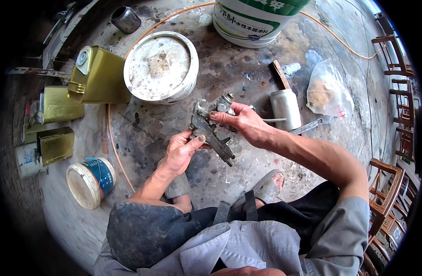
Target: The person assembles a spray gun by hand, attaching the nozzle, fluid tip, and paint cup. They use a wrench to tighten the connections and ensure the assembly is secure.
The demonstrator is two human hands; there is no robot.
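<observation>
I hold a dirty grey paint spray gun (210, 126) over the stained concrete floor, in front of my knees. My left hand (182, 149) grips its lower body and handle from the left. My right hand (241, 122) pinches the upper end near the nozzle head from the right. The gun's handle tip points down toward my feet. A metal cup (286, 108) with a thin tube lies on the floor just right of my right hand.
A white lidded pail (161, 66) and a big green-and-white paint bucket (252, 20) stand ahead. Yellow tin cans (98, 76) and a tipped small can (89, 181) lie left. A plastic bag (328, 92), a wrench (305, 127) and wooden chairs (388, 184) are right.
</observation>
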